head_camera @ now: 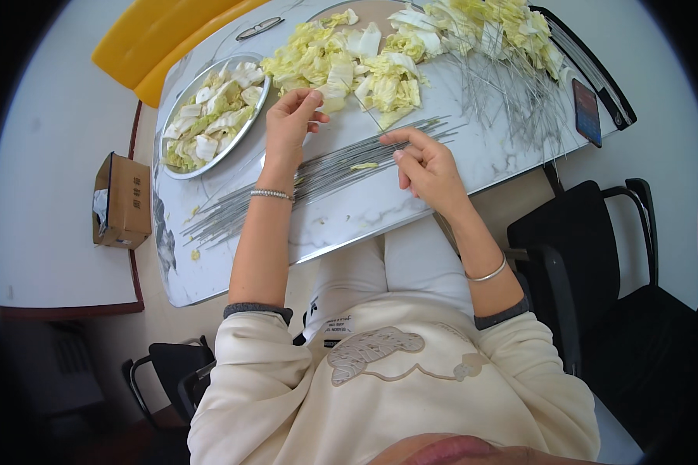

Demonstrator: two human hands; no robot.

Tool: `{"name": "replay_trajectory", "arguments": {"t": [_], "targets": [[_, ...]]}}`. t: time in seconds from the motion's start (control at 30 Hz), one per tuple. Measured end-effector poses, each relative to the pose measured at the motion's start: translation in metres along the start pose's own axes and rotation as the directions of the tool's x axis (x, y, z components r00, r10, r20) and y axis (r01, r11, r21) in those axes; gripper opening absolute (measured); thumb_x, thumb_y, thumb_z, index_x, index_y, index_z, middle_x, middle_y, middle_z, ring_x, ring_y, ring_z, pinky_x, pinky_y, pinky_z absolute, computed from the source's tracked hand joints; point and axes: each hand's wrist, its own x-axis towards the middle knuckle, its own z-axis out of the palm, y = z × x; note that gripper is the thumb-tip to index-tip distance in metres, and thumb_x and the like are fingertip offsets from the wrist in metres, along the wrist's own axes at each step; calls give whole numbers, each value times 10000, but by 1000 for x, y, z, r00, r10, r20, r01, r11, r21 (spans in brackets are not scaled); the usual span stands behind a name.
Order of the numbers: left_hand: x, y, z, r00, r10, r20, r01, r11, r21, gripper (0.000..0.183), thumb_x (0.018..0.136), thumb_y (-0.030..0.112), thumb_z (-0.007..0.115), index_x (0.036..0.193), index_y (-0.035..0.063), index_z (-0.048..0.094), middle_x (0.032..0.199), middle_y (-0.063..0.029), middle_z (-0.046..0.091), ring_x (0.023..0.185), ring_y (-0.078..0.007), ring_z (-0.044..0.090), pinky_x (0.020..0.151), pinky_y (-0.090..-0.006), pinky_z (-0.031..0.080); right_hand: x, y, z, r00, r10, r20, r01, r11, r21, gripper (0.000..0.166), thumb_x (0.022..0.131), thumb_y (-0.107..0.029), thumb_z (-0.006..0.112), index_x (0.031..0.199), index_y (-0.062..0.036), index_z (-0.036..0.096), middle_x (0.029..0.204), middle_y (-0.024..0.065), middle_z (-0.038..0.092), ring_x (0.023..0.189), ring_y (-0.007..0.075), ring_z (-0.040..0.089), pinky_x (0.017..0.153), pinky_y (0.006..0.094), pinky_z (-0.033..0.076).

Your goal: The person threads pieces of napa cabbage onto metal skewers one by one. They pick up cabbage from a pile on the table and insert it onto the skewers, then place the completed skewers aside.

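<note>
My left hand (294, 119) is raised over the table, thumb and forefinger pinched at the edge of a pale cabbage leaf piece (333, 92). To its right, my right hand (423, 165) holds a thin metal skewer (372, 116) that slants up and left toward that leaf. Below both hands lies a long bundle of grey metal skewers (343, 168), with a small yellow leaf scrap (364, 166) on it. Loose cut napa cabbage (308, 58) is heaped beyond my hands. At the far right, skewers carrying cabbage leaves (500, 35) are piled with their bare ends toward me.
A metal tray (255, 125) of cabbage pieces stands on the left of the marble-patterned table (349, 226). Glasses (260, 28) lie at the back. A phone (586, 113) and a black zippered case (593, 70) are at the right edge. A black chair (564, 238) stands close by.
</note>
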Motion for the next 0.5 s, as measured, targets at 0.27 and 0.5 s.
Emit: {"name": "replay_trajectory", "arguments": {"t": [0.27, 0.5], "targets": [[-4, 4, -2, 994, 75, 83, -65, 991, -121, 193, 967, 173, 563, 1103, 40, 593, 943, -52, 634, 787, -147, 670, 633, -239, 495, -1, -2, 4, 999, -31, 34, 35, 992, -118, 238, 897, -54, 520, 1108, -47, 630, 514, -9, 489, 500, 56, 441, 513, 238, 370], [4, 0, -12, 959, 233, 163, -216, 969, -116, 191, 989, 136, 510, 1117, 25, 600, 952, -62, 644, 829, -154, 675, 706, -258, 522, -2, 0, 5, 995, -61, 73, 72, 984, -162, 263, 906, -50, 522, 1149, -43, 623, 528, -28, 483, 505, 39, 429, 505, 214, 352]]}}
